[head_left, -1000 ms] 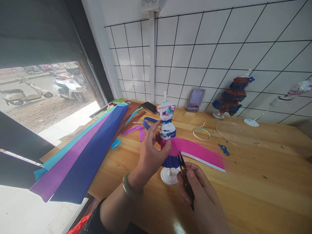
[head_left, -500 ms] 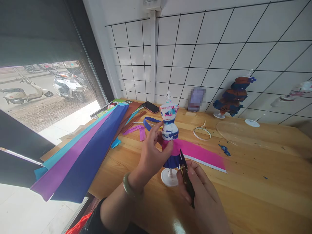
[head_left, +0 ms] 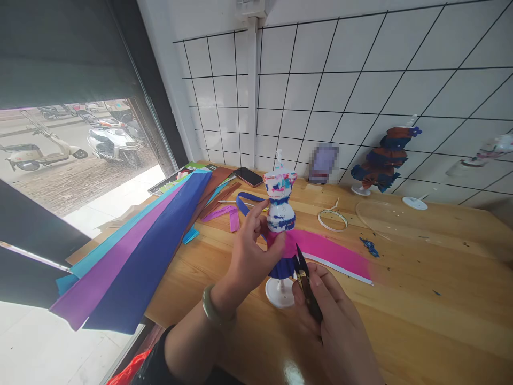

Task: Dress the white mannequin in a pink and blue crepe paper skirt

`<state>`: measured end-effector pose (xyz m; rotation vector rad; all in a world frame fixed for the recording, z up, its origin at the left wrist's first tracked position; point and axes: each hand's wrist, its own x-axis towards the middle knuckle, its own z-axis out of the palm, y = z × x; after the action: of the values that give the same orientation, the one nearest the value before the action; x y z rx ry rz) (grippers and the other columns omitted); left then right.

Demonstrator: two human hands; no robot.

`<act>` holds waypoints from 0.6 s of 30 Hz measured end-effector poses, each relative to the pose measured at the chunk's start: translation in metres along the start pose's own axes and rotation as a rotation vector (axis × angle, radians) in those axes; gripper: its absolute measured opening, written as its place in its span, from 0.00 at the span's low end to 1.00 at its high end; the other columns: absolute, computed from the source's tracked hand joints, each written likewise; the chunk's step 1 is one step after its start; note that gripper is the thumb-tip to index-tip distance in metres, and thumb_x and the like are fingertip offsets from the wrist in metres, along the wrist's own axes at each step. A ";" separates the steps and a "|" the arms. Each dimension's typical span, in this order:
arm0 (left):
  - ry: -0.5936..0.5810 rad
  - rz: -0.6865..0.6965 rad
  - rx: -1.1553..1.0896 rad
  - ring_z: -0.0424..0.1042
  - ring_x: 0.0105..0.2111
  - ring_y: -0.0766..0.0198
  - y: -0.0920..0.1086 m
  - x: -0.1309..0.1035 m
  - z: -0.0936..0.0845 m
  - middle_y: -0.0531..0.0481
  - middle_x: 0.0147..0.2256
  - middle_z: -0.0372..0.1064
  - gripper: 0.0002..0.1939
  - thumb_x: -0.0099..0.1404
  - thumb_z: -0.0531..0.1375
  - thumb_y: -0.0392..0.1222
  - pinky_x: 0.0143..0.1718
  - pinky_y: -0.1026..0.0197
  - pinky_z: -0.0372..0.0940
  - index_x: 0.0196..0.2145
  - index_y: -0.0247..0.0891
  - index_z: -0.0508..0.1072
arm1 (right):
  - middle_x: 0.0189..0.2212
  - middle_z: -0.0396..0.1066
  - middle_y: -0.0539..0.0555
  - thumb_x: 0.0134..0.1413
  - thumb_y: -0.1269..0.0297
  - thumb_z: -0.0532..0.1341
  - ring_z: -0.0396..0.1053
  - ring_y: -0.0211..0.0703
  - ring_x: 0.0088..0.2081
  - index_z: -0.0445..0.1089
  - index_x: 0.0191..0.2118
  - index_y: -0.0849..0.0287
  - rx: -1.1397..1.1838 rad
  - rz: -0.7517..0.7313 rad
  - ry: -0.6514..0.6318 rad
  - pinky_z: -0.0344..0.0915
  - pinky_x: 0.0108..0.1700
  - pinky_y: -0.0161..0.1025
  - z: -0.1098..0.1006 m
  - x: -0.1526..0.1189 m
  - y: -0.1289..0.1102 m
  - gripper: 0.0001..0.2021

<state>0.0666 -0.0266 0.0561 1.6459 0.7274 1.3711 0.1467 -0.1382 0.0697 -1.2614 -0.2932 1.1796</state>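
A small white dress form (head_left: pixel 280 208), smeared with blue and pink, stands upright on a round white base (head_left: pixel 279 293). My left hand (head_left: pixel 253 243) grips it at the hip, the thumb pressing a pink strip (head_left: pixel 332 255) against its front. The strip stretches right across the table, a white band along its lower edge. Below the pink, a pleated blue skirt (head_left: pixel 282 268) hangs round the form. My right hand (head_left: pixel 331 305) is closed on dark thread snips (head_left: pixel 308 291), whose blades point up at the pink strip's lower edge beside the skirt.
Long blue, purple and teal sheets (head_left: pixel 140 240) lie at the left, over the table's edge. Behind are a phone (head_left: pixel 248 176) and blue ribbon (head_left: pixel 242 205). A ring-shaped coil (head_left: pixel 332 220) and blue scraps (head_left: pixel 369 247) lie right. A second decorated form (head_left: pixel 388 152) stands by the wall.
The dress form has shifted very slightly right. My right hand and the snips have moved a little, with the blade tips still beside the pink strip.
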 end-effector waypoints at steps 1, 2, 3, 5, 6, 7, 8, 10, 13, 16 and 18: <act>0.002 0.006 0.008 0.61 0.29 0.70 0.000 0.000 0.000 0.53 0.31 0.62 0.29 0.57 0.58 0.32 0.36 0.65 0.62 0.56 0.40 0.57 | 0.26 0.67 0.47 0.41 0.50 0.67 0.62 0.33 0.24 0.67 0.37 0.53 0.020 0.006 0.008 0.55 0.18 0.26 0.000 0.000 0.000 0.18; 0.005 0.012 0.018 0.61 0.29 0.70 0.000 -0.001 0.000 0.53 0.31 0.62 0.29 0.57 0.58 0.32 0.36 0.65 0.62 0.56 0.40 0.57 | 0.26 0.67 0.47 0.41 0.51 0.67 0.63 0.32 0.25 0.67 0.37 0.53 0.034 0.012 0.015 0.57 0.20 0.26 0.001 0.000 0.000 0.18; 0.010 0.017 0.029 0.61 0.29 0.70 0.000 -0.001 0.000 0.53 0.31 0.62 0.29 0.56 0.58 0.32 0.36 0.65 0.62 0.56 0.41 0.58 | 0.26 0.66 0.47 0.41 0.52 0.67 0.64 0.32 0.26 0.67 0.37 0.53 0.041 0.015 0.020 0.58 0.21 0.25 0.001 -0.001 0.000 0.17; 0.020 0.023 0.040 0.61 0.30 0.70 0.001 -0.001 0.000 0.53 0.31 0.62 0.29 0.56 0.59 0.33 0.37 0.64 0.62 0.56 0.41 0.58 | 0.26 0.65 0.46 0.41 0.52 0.67 0.64 0.32 0.26 0.67 0.36 0.53 0.044 0.017 0.028 0.60 0.22 0.25 0.001 -0.001 0.001 0.17; 0.024 0.025 0.040 0.62 0.30 0.70 0.001 -0.001 0.000 0.53 0.32 0.62 0.29 0.56 0.59 0.33 0.37 0.64 0.63 0.55 0.41 0.58 | 0.25 0.65 0.46 0.41 0.51 0.67 0.64 0.32 0.26 0.67 0.36 0.53 0.041 0.015 0.030 0.59 0.22 0.25 0.001 -0.001 0.001 0.17; 0.024 0.027 0.038 0.62 0.30 0.69 0.001 -0.002 0.000 0.53 0.32 0.62 0.29 0.56 0.58 0.32 0.37 0.64 0.63 0.55 0.41 0.58 | 0.24 0.64 0.46 0.41 0.51 0.67 0.64 0.32 0.26 0.67 0.36 0.52 0.033 0.012 0.032 0.58 0.21 0.24 0.001 -0.001 0.001 0.17; 0.023 0.031 0.034 0.62 0.30 0.70 0.001 -0.002 0.000 0.53 0.32 0.63 0.29 0.56 0.58 0.32 0.37 0.64 0.63 0.55 0.41 0.58 | 0.23 0.64 0.45 0.42 0.50 0.66 0.63 0.32 0.25 0.67 0.36 0.52 0.023 0.009 0.034 0.56 0.20 0.24 0.001 -0.001 0.001 0.17; 0.018 0.039 0.034 0.62 0.30 0.69 0.000 -0.002 0.000 0.52 0.32 0.63 0.29 0.57 0.58 0.32 0.37 0.64 0.63 0.55 0.41 0.58 | 0.22 0.62 0.45 0.42 0.49 0.66 0.62 0.31 0.24 0.66 0.36 0.52 0.007 0.002 0.035 0.55 0.19 0.24 0.001 0.000 0.002 0.17; 0.016 0.043 0.050 0.63 0.30 0.69 0.000 -0.002 0.000 0.52 0.32 0.63 0.28 0.57 0.58 0.33 0.37 0.63 0.63 0.55 0.40 0.58 | 0.22 0.62 0.45 0.42 0.50 0.66 0.61 0.32 0.24 0.66 0.36 0.53 0.018 -0.013 0.025 0.55 0.20 0.25 0.000 0.001 0.004 0.17; 0.018 0.047 0.065 0.63 0.31 0.68 -0.001 -0.002 0.000 0.51 0.32 0.64 0.28 0.57 0.59 0.33 0.37 0.63 0.64 0.55 0.41 0.59 | 0.21 0.60 0.45 0.42 0.49 0.66 0.56 0.29 0.20 0.65 0.36 0.53 0.015 -0.027 -0.016 0.53 0.19 0.25 -0.003 0.005 0.007 0.18; 0.017 0.053 0.067 0.63 0.31 0.68 -0.002 -0.002 0.000 0.51 0.33 0.64 0.28 0.57 0.59 0.33 0.37 0.63 0.64 0.55 0.41 0.58 | 0.21 0.60 0.44 0.42 0.48 0.65 0.51 0.27 0.17 0.65 0.37 0.53 -0.011 -0.030 -0.037 0.48 0.17 0.25 -0.006 0.008 0.009 0.19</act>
<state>0.0664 -0.0272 0.0540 1.7187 0.7518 1.4128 0.1498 -0.1364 0.0562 -1.2422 -0.3452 1.1783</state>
